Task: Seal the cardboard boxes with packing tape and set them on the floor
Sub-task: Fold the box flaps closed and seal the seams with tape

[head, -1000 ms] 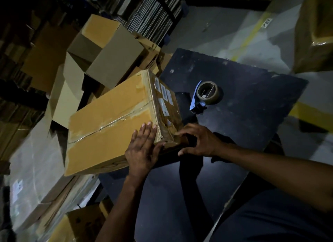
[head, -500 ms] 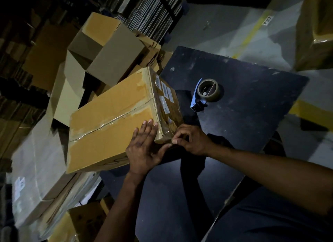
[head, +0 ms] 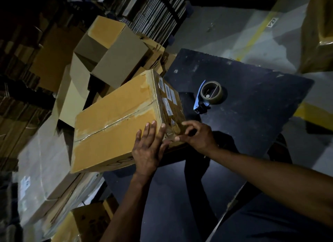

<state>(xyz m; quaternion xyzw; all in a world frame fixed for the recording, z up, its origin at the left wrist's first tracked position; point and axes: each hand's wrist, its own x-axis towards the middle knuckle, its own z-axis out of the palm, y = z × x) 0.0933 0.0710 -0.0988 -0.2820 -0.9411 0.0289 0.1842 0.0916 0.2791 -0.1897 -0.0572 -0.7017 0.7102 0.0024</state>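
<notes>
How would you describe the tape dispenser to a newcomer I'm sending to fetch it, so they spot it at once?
Find the dark tabletop that juts out over the grey floor. On it, beyond the taped cardboard box both hands are pressing, lies the tape dispenser, alone on bare board. It is the only round thing there: a brownish tape roll with a blue handle.

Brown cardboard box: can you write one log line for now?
left hand: flat on taped brown cardboard box | right hand: pressing tape at box end | blue tape dispenser: idle on black table

box [head: 115, 133]: matt brown cardboard, glossy clear tape | table [head: 252, 101]: dark, scuffed, matt | tape dispenser [head: 200, 101]: blue plastic
</notes>
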